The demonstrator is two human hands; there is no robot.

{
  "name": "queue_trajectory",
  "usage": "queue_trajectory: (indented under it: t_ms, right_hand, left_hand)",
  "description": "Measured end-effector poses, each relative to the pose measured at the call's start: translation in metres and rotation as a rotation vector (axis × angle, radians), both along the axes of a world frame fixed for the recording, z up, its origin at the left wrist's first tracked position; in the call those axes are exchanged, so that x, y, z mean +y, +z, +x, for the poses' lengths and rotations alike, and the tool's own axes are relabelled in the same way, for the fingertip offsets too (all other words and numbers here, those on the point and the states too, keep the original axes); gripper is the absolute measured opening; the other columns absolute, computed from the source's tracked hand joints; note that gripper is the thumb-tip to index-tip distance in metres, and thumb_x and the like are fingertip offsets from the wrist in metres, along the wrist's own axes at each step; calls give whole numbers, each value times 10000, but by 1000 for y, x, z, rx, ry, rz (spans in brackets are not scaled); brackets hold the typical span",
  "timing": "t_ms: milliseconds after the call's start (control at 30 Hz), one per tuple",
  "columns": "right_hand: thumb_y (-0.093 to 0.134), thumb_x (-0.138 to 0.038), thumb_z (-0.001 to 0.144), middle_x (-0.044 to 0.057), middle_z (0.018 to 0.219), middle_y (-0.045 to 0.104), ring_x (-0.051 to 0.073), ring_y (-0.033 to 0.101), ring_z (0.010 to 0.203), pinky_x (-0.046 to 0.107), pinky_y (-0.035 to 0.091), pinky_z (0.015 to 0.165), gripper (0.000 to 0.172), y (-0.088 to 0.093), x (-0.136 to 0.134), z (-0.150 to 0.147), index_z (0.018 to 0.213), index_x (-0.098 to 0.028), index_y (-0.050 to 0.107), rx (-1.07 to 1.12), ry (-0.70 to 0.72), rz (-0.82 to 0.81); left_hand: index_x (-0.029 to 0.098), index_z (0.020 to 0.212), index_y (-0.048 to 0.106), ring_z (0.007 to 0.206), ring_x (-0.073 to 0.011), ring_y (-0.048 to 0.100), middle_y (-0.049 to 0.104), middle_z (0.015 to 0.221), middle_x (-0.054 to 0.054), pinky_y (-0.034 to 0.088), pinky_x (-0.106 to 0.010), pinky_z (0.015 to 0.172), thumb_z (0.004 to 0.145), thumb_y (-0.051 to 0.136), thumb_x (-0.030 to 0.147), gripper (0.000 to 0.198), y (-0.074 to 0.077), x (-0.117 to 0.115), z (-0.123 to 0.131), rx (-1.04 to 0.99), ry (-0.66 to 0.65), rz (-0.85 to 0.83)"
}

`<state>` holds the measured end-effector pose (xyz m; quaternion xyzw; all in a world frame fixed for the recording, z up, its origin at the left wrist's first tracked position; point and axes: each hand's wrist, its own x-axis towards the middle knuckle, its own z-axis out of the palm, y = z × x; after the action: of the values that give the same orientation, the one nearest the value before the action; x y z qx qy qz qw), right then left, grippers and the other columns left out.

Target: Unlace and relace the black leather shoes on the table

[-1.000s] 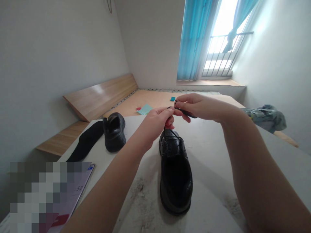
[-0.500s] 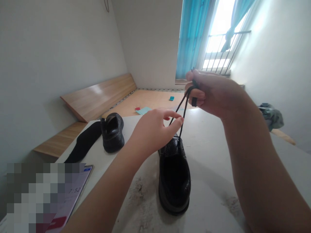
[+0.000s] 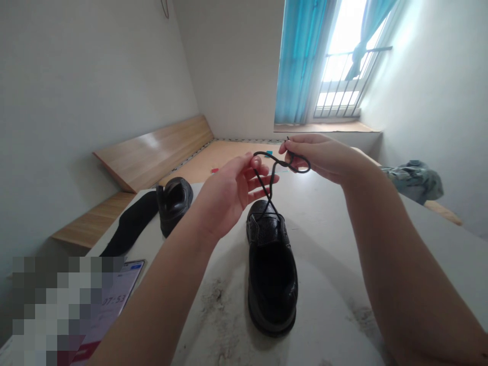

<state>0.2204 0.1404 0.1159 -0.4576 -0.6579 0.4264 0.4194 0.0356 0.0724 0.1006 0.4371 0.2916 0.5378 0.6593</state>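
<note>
A black leather shoe [image 3: 271, 284] stands on the white table, its heel toward me and its toe pointing away. From its eyelets rises a black shoelace [image 3: 271, 185], crossing itself above the tongue. My left hand [image 3: 238, 190] pinches one strand between thumb and forefinger, the other fingers spread behind the lace. Higher and to the right, my right hand [image 3: 308, 155] is closed on the lace's end part, which hangs in a loop by its fingers. A short tip sticks up over the right thumb.
A second black shoe [image 3: 176, 203] sits at the table's left beside a black sock-like piece [image 3: 131, 223]. Closer to me lies a phone [image 3: 122, 290], partly pixelated. Past the table are a wooden bed [image 3: 229, 147] and, on the right, a patterned cloth bundle [image 3: 417, 180].
My right hand has come down and left, and the lace has slackened into loops. My left hand has turned palm inward, risen slightly, and now pinches a strand.
</note>
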Motion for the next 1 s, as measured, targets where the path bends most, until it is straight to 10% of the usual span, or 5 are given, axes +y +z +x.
queue_trajectory:
  t_ms: [233,333,467,700,1000]
  right_hand:
    - [582,-366,897,46,918,702,187,669,886,334,541,819,182,-9,11,2,828,-201,618,321,298,-122]
    - [498,-623,881,66,1032,705,216,663,932,350,546,810,447,-12,7,-2,937,-208,657,136,485,-208]
    - [415,-828,759,117,1106,700,245,666,892,325,542,677,732,-15,0,-8,906,-183,729,-308,250,-204]
    - [534,-677,829,83,1056,711,186,645,962,285,519,803,535,-12,-10,-23,973,-200,727,-246,601,-98]
    - [456,-257,903,-2,671,523,130,581,694,286,499,723,243,-12,-4,-38,675,-186,501,387,425,-147]
  left_hand:
    - [165,627,477,559,-111,566,448,580,28,503,-249,648,961,363,203,355,5,-2,-2,-109,35,64]
    - [163,633,480,579,-103,579,482,597,22,516,-235,656,945,363,169,334,4,1,-2,-156,72,45]
    - [174,635,483,672,-106,639,573,655,9,535,-244,763,894,393,128,278,1,6,-4,-184,191,-20]
    - [185,630,459,827,-135,693,697,771,-23,546,-268,820,902,380,149,286,-1,11,-5,-160,240,-41]
    - [188,646,444,851,-170,678,694,780,1,538,-355,794,873,424,181,228,4,10,-13,-165,282,-85]
